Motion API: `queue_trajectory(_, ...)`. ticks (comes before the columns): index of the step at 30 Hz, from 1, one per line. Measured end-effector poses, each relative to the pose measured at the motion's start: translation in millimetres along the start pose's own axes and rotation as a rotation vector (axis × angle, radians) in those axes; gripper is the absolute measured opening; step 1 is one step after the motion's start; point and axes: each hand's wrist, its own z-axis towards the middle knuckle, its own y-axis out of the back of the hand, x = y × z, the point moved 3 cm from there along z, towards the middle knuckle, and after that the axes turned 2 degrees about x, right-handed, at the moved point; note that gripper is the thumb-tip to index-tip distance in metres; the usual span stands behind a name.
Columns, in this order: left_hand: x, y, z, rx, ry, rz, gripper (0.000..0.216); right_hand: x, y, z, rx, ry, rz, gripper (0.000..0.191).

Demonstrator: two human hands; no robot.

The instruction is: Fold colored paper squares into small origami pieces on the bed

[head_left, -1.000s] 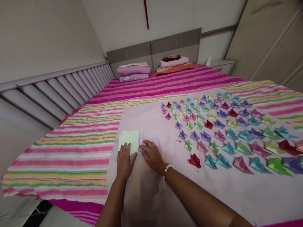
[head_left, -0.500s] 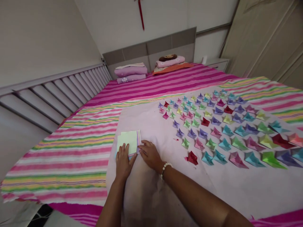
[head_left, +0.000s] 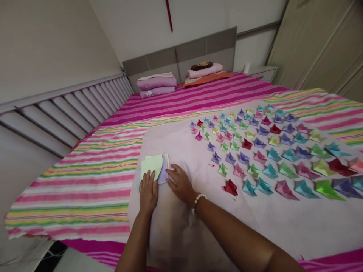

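Note:
A small stack of square coloured paper lies on the pale sheet, its light green top papers (head_left: pixel 151 163) bent up along the right side. Beneath them shows a purple paper (head_left: pixel 163 175), with pale edges of more papers at the right. My left hand (head_left: pixel 149 192) rests flat on the lower part of the green papers, fingers stretched out. At the stack's right edge, my right hand (head_left: pixel 180 185) touches the papers with its fingertips, its thumb apart from the fingers. A beaded bracelet (head_left: pixel 199 201) circles my right wrist.
Several rows of folded paper shapes (head_left: pixel 260 156) in many colours spread over the pale sheet (head_left: pixel 181 139) to the right. A dark red folded shape (head_left: pixel 231 187) is nearest my right forearm. Folded bedding (head_left: pixel 157 84) sits by the headboard; a slatted rail (head_left: pixel 70 109) runs along the left.
The green top papers have bent up at the right, showing more of the purple paper. My left thumb has drawn in toward its fingers. The view has shifted slightly.

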Motion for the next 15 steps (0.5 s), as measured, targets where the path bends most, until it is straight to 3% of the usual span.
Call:
queue_trajectory(7,0.5,1.8,0.9,0.001,0.061,-0.141,0.046,10.0,2.0,-1.7,0.077,0.109,-0.109,0.034)
queue_trajectory(12,2.4,5.5,4.4,-0.068,0.247,-0.584,0.039,8.2,1.2,-0.9,0.117,0.088,-0.133,0.032)
queue_trajectory(15,7.8,10.6,4.9,-0.107,0.349,-0.701,0.04,7.3,0.3,-0.6,0.121,0.086,-0.124,0.031)
